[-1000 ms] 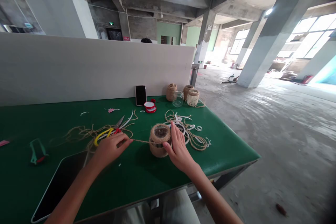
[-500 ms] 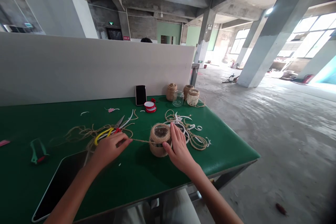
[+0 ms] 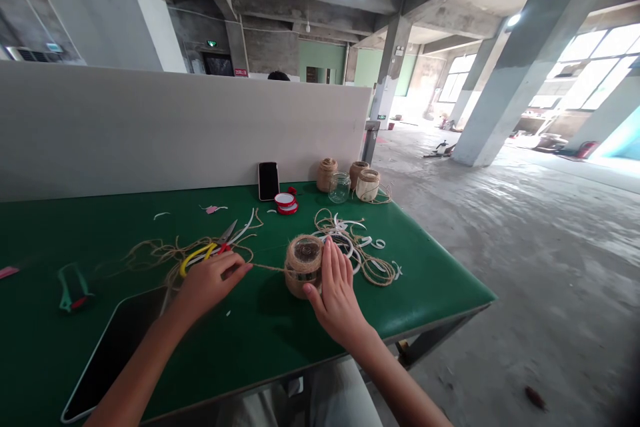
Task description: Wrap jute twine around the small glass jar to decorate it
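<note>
A glass jar wrapped in jute twine (image 3: 303, 268) stands on the green table top (image 3: 260, 307), its dark open top showing. My right hand (image 3: 337, 300) holds the jar from its right side, with the thumb at the lower front. My left hand (image 3: 213, 283) is to the left, its fingertips pinching a taut strand of jute twine (image 3: 267, 267) that runs to the jar. Just beyond that hand lie scissors with yellow handles (image 3: 200, 257) on a loose tangle of twine (image 3: 160, 253).
A black tablet (image 3: 115, 347) lies at the near left, and a green tool (image 3: 73, 288) beside it. White strips and coiled twine (image 3: 360, 257) lie right of the jar. A phone (image 3: 269, 181), red-and-white ribbon spool (image 3: 285, 203) and more jars (image 3: 339, 187) stand along a white partition (image 3: 175, 127).
My right hand has shifted on the jar, its fingers now more upright and its thumb lower. My left hand and the twine strand stay nearly still.
</note>
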`<state>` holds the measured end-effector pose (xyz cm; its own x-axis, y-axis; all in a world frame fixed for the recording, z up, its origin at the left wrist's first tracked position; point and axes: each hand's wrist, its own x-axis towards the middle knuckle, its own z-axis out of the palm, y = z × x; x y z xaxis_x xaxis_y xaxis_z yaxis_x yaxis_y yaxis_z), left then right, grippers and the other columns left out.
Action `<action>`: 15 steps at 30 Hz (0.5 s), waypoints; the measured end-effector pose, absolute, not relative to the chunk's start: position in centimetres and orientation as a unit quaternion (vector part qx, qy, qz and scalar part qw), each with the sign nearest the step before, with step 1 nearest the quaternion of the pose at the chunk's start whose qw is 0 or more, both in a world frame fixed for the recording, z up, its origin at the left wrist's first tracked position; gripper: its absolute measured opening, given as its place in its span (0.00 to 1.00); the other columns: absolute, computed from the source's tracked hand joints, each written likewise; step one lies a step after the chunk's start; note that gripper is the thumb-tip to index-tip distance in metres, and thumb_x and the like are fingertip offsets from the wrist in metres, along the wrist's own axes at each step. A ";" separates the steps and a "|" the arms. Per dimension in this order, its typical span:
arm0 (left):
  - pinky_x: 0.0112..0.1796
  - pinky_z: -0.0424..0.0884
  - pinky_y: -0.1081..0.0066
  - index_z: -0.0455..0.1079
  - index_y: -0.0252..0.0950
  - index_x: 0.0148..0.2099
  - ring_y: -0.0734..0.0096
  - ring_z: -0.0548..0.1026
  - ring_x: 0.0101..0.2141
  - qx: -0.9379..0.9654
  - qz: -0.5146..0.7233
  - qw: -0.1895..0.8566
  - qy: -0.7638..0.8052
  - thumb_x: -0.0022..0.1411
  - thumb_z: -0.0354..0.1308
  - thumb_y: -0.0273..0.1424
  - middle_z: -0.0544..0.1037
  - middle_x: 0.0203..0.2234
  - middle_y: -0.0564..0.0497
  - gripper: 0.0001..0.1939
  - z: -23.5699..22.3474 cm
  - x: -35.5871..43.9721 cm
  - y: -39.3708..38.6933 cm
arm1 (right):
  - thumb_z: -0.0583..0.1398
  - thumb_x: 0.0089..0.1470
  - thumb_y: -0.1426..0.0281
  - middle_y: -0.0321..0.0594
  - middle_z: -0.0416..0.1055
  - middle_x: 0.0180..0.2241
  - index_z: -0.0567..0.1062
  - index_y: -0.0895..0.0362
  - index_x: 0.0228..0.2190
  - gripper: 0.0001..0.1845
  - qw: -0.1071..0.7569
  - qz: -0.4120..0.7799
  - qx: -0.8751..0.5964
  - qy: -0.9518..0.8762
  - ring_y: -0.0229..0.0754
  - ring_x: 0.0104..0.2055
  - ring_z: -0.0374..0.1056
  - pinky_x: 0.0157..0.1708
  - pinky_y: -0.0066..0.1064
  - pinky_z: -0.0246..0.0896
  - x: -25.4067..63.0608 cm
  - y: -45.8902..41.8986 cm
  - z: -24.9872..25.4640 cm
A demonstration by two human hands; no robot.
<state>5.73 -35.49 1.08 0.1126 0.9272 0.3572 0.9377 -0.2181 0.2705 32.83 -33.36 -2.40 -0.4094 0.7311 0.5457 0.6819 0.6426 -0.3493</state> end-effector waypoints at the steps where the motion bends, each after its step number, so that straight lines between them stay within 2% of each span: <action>1: 0.29 0.61 0.74 0.68 0.39 0.29 0.73 0.69 0.25 -0.746 -0.231 0.013 -0.624 0.63 0.48 0.43 0.74 0.24 0.55 0.17 1.1 5.7 -35.5 | 0.47 0.62 0.60 0.52 0.34 0.66 0.27 0.61 0.63 0.41 0.346 0.034 -0.422 -0.837 0.56 0.67 0.34 0.62 0.55 0.38 32.8 -33.5 -2.5; 7: 0.28 0.61 0.74 0.68 0.39 0.30 0.73 0.69 0.25 -0.744 -0.226 0.016 -0.629 0.63 0.47 0.44 0.73 0.24 0.55 0.17 1.1 5.5 -35.5 | 0.51 0.60 0.58 0.53 0.35 0.66 0.27 0.59 0.63 0.45 0.365 0.058 -0.429 -0.825 0.57 0.67 0.35 0.61 0.55 0.41 32.6 -33.7 -3.1; 13: 0.28 0.60 0.75 0.68 0.39 0.30 0.73 0.69 0.25 -0.745 -0.235 0.016 -0.624 0.63 0.47 0.45 0.73 0.24 0.55 0.18 1.4 5.5 -35.5 | 0.65 0.43 0.53 0.57 0.54 0.58 0.30 0.58 0.63 0.63 0.422 0.138 -0.484 -0.754 0.63 0.59 0.52 0.56 0.58 0.50 31.8 -32.8 -2.8; 15: 0.28 0.60 0.75 0.69 0.40 0.30 0.73 0.69 0.25 -0.745 -0.240 0.026 -0.622 0.63 0.48 0.45 0.74 0.24 0.55 0.18 1.5 5.5 -35.5 | 0.67 0.39 0.54 0.55 0.57 0.56 0.32 0.57 0.63 0.65 0.423 0.157 -0.485 -0.749 0.62 0.57 0.55 0.55 0.56 0.52 31.5 -32.4 -2.5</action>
<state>5.54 -35.47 1.53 0.1120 0.9143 0.3893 0.9392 -0.2254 0.2591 31.53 -32.43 -2.54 -0.1717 0.8592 0.4819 0.5935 0.4807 -0.6455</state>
